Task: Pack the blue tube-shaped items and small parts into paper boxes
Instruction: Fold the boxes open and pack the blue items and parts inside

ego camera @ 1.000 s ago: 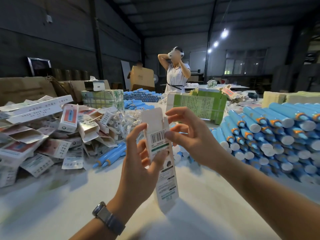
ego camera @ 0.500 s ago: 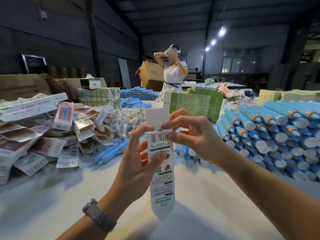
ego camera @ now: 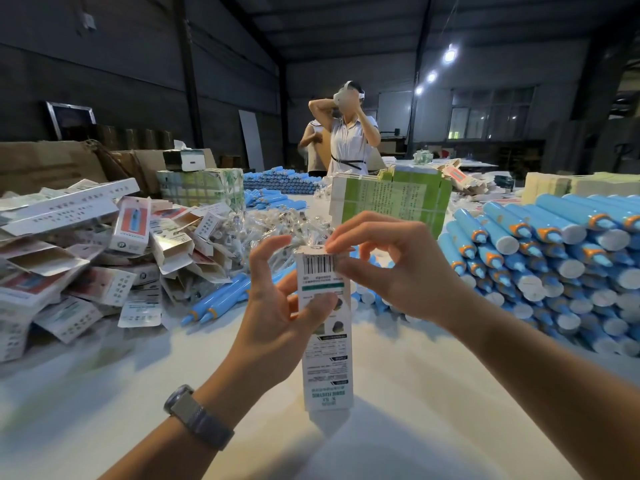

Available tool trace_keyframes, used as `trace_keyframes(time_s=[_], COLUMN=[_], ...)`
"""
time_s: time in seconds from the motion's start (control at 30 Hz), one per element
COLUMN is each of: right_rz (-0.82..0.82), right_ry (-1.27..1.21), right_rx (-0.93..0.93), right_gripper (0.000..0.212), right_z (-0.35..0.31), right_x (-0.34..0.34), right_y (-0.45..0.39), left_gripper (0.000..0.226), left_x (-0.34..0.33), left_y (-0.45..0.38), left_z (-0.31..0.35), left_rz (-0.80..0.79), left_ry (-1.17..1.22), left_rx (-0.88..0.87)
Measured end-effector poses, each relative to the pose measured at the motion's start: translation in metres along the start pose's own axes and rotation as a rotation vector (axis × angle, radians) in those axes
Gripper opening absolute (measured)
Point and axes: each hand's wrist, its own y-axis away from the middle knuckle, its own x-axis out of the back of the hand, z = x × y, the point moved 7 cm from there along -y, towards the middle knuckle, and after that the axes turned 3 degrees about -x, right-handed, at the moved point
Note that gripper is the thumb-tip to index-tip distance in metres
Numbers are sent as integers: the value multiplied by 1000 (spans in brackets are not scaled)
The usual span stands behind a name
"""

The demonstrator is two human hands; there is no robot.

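I hold a tall white paper box (ego camera: pixel 327 355) upright over the white table (ego camera: pixel 104 393); it bears a barcode and green print. My left hand (ego camera: pixel 277 306) grips its left side, thumb across the front. My right hand (ego camera: pixel 391 268) pinches the box's top end, where the flap lies folded down. A big stack of blue tubes (ego camera: pixel 554 258) with orange collars lies at the right. Two loose blue tubes (ego camera: pixel 221 299) lie behind my left hand. A heap of small parts in clear bags (ego camera: pixel 277 226) sits behind the box.
A pile of flat and half-folded paper boxes (ego camera: pixel 86 258) covers the table's left. Green-printed bundles (ego camera: pixel 391 199) and a wrapped pack (ego camera: pixel 201 188) stand behind. More blue tubes (ego camera: pixel 277 183) lie farther back. A person (ego camera: pixel 349 133) stands across the table, another behind.
The box's top flap, upright a second ago, now lies folded down under my right fingers. The box has tilted upright and sunk a little. The person behind carrying a carton has moved right.
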Motion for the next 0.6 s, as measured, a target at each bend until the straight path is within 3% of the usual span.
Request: trace_keyframes(time_s=[0.13, 0.33, 0.47, 0.6], right_rz=[-42, -64, -138, -162], right_ry=[2, -241, -149, -17], right_rx=[24, -137, -175, -128], right_gripper=[14, 3, 18, 18], right_z=[-8, -4, -2, -9], right_x=[-4, 1, 1, 1], right_y=[0, -3, -4, -4], left_gripper=[58, 58, 53, 58], left_x=[1, -6, -9, -7], left_y=[0, 2, 3, 2], left_z=[-1, 1, 4, 3], left_rz=[2, -47, -81, -70], left_ry=[1, -24, -26, -41], left_rx=[17, 20, 6, -2])
